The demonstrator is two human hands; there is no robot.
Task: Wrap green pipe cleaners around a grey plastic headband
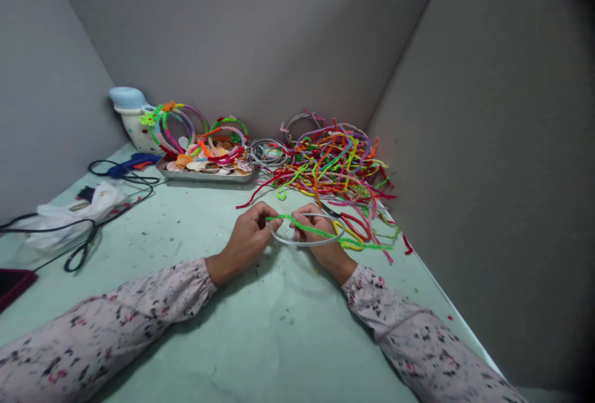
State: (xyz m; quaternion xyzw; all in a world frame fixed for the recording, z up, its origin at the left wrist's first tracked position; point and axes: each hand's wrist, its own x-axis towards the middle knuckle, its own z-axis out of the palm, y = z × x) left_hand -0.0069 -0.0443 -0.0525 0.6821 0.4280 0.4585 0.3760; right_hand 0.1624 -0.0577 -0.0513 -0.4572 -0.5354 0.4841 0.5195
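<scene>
Above the middle of the pale green table, my left hand [248, 237] pinches one end of a thin grey-white headband [304, 243] together with the end of a green pipe cleaner [372, 246]. My right hand [320, 237] is closed on the green pipe cleaner a little to the right of my left fingertips. From there the green strand trails rightward across the headband and over the right wrist. The headband's loop hangs in front of my right hand, with its curved side toward me. The exact wrap at my left fingertips is too small to make out.
A large tangle of coloured pipe cleaners [334, 161] lies at the back right, with red-handled pliers [356, 227] before it. A metal tray [209, 177] holds decorated headbands. At left are a cup [137, 127], a plastic bag [69, 214] and black cables [95, 229].
</scene>
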